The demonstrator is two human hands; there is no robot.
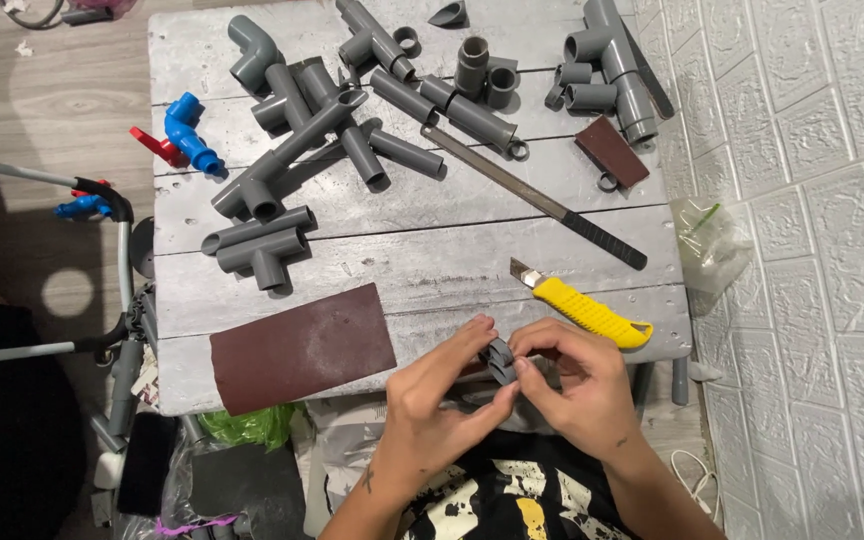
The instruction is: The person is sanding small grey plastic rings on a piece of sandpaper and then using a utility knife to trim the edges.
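Grip: both hands pinch 1 small grey pipe fitting (499, 360) at the lower centre of the frame, just off the near edge of the surface (402, 255). The left hand (432, 400) closes thumb and forefinger on the fitting's left side; the right hand (577, 385) closes its fingertips on the right side. Neither grip is spread. Holding the part between 2 hands, close to the body, appears to steady so small a piece and keep it under the eyes. Whether the fitting is 1 ring or 2 stacked pieces cannot be told.

Nearby items:
- A yellow utility knife (587, 310) lies just above the right hand, blade end pointing to the upper left, within easy reach.
- A large sheet of brown sandpaper (302, 345) lies flat at the lower left of the surface, overhanging the near edge.
- A long metal file with a black handle (537, 195) lies diagonally across the centre.
- A smaller brown sandpaper piece (612, 152) sits at the upper right.
- Grey pipe tees and elbows (307, 125) are heaped across the upper half, well apart from the hands.
- A blue valve with a red handle (184, 137) lies at the upper left edge.

A white brick-pattern wall (812, 250) borders the right of the frame.
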